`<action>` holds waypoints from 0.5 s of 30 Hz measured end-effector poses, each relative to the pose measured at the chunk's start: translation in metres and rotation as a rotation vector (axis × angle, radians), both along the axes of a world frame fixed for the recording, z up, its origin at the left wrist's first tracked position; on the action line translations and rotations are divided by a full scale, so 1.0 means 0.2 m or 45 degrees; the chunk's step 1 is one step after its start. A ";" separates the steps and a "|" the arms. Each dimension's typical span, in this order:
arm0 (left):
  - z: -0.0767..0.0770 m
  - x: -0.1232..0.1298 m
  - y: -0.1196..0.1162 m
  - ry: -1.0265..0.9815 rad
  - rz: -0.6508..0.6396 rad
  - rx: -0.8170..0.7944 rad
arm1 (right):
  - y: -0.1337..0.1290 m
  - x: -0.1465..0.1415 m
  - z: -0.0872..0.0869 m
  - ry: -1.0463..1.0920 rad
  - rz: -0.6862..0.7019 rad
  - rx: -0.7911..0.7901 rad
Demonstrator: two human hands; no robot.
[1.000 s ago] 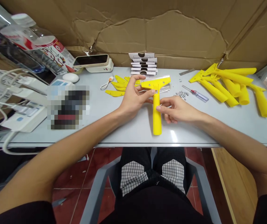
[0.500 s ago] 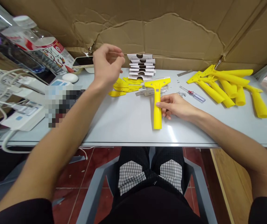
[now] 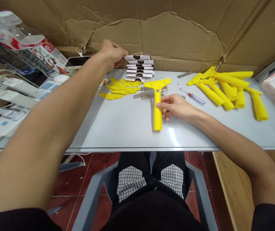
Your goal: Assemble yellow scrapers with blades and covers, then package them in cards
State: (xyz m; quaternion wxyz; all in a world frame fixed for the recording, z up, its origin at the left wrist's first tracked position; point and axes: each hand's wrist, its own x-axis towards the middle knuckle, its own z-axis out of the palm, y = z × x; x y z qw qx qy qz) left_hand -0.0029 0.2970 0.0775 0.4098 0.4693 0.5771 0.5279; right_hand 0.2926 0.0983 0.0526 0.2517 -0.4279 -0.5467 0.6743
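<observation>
In my right hand (image 3: 173, 107) is a yellow scraper (image 3: 158, 110), gripped by its handle between thumb and fingers. Its wide head points away from me, with two small screws in it. My left hand (image 3: 113, 54) is stretched out to the back of the table, its fingertips closed at the left corner of the top white paper sleeve (image 3: 130, 58) in a stack; part of the grip is hidden. Several flat yellow plastic pieces (image 3: 120, 86) lie below that hand. Metal blades (image 3: 149, 93) lie partly under the scraper's head, and small screws (image 3: 182, 96) beside my right hand.
A clear-handled screwdriver (image 3: 196, 98) and a loose blade (image 3: 184, 74) lie right of centre. Several yellow scraper handles (image 3: 233, 85) are piled at the right. Bottles (image 3: 41, 48), a phone (image 3: 78, 61) and power strips with cables (image 3: 9, 118) crowd the left. A cardboard wall (image 3: 176, 35) stands behind.
My left hand has moved forward and right to the stack of paper sleeves. My right hand still holds the scraper. The view has shifted slightly to the right.
</observation>
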 end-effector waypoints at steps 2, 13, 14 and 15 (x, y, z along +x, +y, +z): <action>0.01 0.00 0.00 0.068 0.116 -0.117 | 0.00 0.00 0.01 0.004 0.004 0.010; 0.23 0.00 -0.10 -0.071 0.126 -0.270 | 0.01 0.01 -0.01 0.043 0.012 0.036; 0.26 0.00 -0.14 -0.073 0.122 -0.228 | 0.01 0.01 -0.01 0.052 0.006 0.039; 0.30 0.01 -0.20 -0.073 0.114 -0.191 | 0.01 0.01 0.00 0.057 -0.006 0.042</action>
